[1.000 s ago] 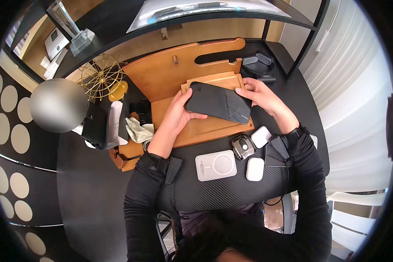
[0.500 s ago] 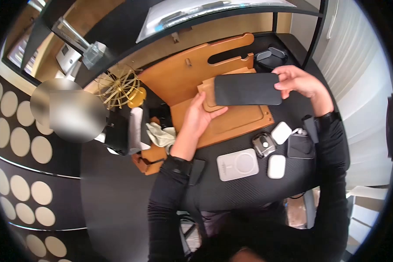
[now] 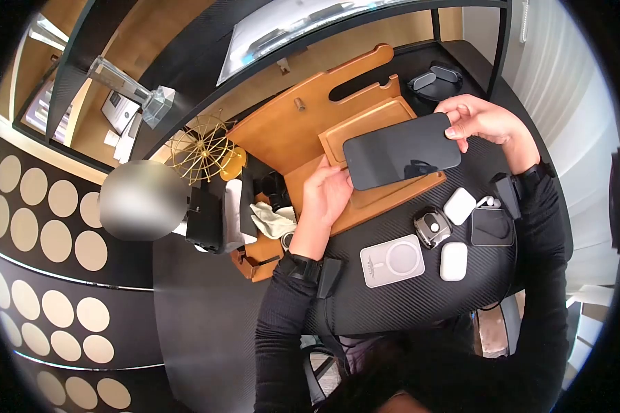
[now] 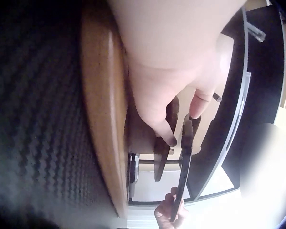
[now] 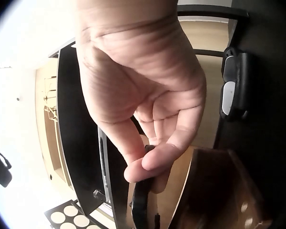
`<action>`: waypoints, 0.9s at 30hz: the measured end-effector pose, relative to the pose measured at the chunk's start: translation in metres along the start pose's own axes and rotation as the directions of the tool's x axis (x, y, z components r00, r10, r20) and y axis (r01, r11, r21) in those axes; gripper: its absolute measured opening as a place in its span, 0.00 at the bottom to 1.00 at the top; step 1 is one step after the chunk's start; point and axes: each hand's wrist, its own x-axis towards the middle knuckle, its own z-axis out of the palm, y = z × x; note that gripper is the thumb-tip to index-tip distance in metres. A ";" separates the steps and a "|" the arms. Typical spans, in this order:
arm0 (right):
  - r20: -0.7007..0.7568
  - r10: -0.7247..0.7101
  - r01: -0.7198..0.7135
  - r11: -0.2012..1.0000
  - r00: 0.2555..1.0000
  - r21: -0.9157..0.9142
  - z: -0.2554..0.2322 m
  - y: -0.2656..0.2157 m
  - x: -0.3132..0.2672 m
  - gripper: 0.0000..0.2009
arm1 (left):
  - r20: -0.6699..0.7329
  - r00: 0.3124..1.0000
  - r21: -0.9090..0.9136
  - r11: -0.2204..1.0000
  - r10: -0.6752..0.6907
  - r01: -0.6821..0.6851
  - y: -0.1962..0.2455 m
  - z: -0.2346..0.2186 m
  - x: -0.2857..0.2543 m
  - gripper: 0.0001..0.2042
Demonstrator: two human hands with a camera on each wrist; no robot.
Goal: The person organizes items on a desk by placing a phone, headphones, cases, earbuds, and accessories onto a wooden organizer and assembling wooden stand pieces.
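Note:
A black phone (image 3: 401, 150) is held level above the wooden stand (image 3: 303, 124), its dark screen facing up. My left hand (image 3: 332, 193) holds its left end, thumb on top. My right hand (image 3: 476, 118) pinches the right end between thumb and fingers. In the left wrist view the phone (image 4: 185, 171) shows edge-on beside my fingers (image 4: 168, 136). In the right wrist view the phone's end (image 5: 142, 205) sits under my thumb (image 5: 155, 162). The stand's tray (image 3: 365, 120) lies beneath the phone.
On the black desk (image 3: 406, 303) near me lie a white charging pad (image 3: 392, 260), a smartwatch (image 3: 430, 227), two white earbud cases (image 3: 454, 261), and a black square pad (image 3: 492, 227). A gold wire ornament (image 3: 200, 148), a cloth (image 3: 272, 219) and a black device (image 3: 434, 77) stand nearby.
The phone has been lifted off the wooden tray and turned over; its dark glossy screen now faces up, where its matte back showed before. Both hands kept hold of its ends.

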 end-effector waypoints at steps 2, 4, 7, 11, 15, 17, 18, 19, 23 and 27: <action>-0.034 -0.030 0.031 0.999 0.999 0.033 -0.004 0.002 0.000 0.13 | -0.032 0.998 0.135 0.990 0.054 -0.049 -0.007 -0.001 0.002 0.22; -0.063 -0.039 0.042 0.998 0.997 0.057 -0.003 0.002 0.003 0.13 | -0.053 0.992 0.263 0.960 0.114 -0.096 -0.014 0.002 0.002 0.19; -0.080 -0.045 0.051 0.996 0.996 0.073 -0.002 -0.006 0.014 0.13 | -0.108 0.979 0.475 0.874 0.176 -0.105 -0.017 0.015 0.005 0.16; -0.066 0.009 -0.005 0.998 0.998 0.057 0.002 -0.015 0.040 0.14 | -0.167 0.981 0.629 0.756 -0.100 0.184 -0.007 0.018 0.004 0.18; -0.231 0.059 -0.097 0.983 0.971 -0.158 -0.002 -0.016 0.065 0.16 | -0.187 0.963 0.616 0.741 -0.194 0.269 -0.004 0.021 0.003 0.20; -0.398 -0.045 -0.110 0.927 0.916 -0.359 0.002 -0.018 0.069 0.16 | -0.172 0.964 0.588 0.764 -0.205 0.267 -0.003 0.023 0.000 0.20; -0.400 -0.045 -0.112 0.926 0.915 -0.361 0.007 -0.017 0.070 0.16 | -0.163 0.964 0.559 0.785 -0.210 0.265 -0.003 0.023 0.000 0.21; -0.411 -0.176 -0.124 0.786 0.895 -0.606 0.014 -0.017 0.069 0.16 | -0.160 0.965 0.557 0.788 -0.209 0.263 -0.003 0.021 0.001 0.21; -0.317 -0.383 -0.124 0.451 0.868 -0.884 0.025 -0.012 0.058 0.16 | -0.130 0.979 0.504 0.839 -0.160 0.204 -0.009 0.017 -0.001 0.19; -0.254 -0.438 -0.090 0.361 0.862 -0.928 -0.021 0.001 0.041 0.23 | -0.073 0.983 0.441 0.878 -0.169 0.184 -0.005 0.011 -0.001 0.17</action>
